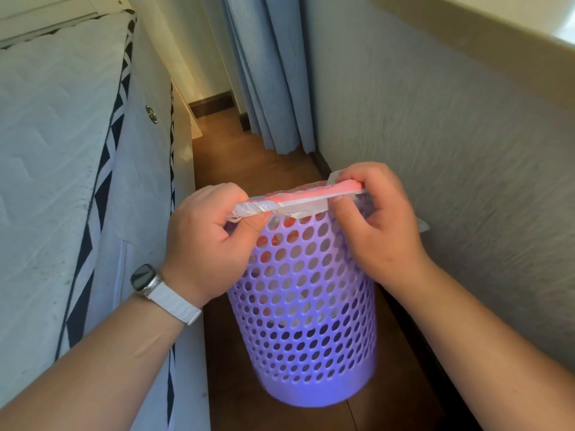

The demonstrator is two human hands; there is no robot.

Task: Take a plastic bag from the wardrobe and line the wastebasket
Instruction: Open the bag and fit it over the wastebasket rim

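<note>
While the perforated purple wastebasket [303, 306] stands on the wood floor [249, 150] between mattress [46, 150] and wall [451, 135], the left hand [205, 244] and right hand [373, 225] pinch a folded plastic bag [298, 203], seemingly pink-banded, taut above its rim.

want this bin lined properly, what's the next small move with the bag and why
Probably pull the two hands apart to open the bag's mouth. The plastic bag is still a flat, folded strip, pinched at one end by the left hand and at the other by the right hand, right above the purple wastebasket. It cannot go over the rim until it is opened.
</note>
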